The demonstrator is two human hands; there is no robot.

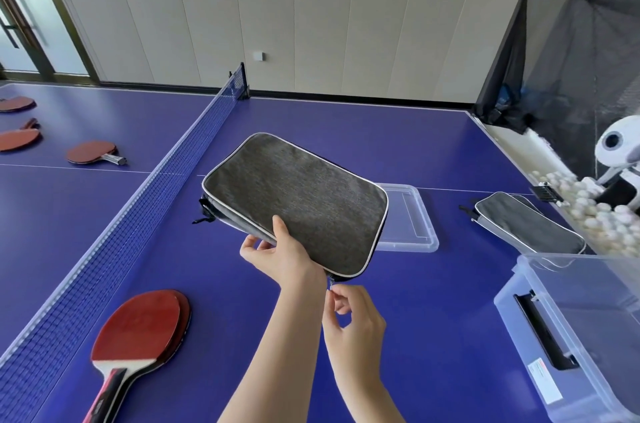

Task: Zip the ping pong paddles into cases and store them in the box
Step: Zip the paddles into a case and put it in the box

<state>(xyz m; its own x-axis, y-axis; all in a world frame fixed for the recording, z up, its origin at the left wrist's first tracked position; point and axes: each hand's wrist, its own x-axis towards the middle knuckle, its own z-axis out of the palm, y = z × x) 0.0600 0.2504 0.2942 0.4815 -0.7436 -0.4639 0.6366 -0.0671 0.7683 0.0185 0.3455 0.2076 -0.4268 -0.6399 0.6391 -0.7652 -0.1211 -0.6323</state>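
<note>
I count 3 red rubber paddles lying loose beyond the blue mesh net, and 2 stacked red paddles nearer. The left hand grips the grey fabric zip case, held above the blue table. The right hand pinches its zipper pull. A second grey case lies beside the clear plastic box, which apparently holds nothing yet. A beige panelled wall stands behind.

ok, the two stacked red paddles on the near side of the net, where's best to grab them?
Probably by the handles, coming in from the person's own side. The paddles lie flat and stacked, with the handles together, pointing back toward the person and sticking out free.
</note>
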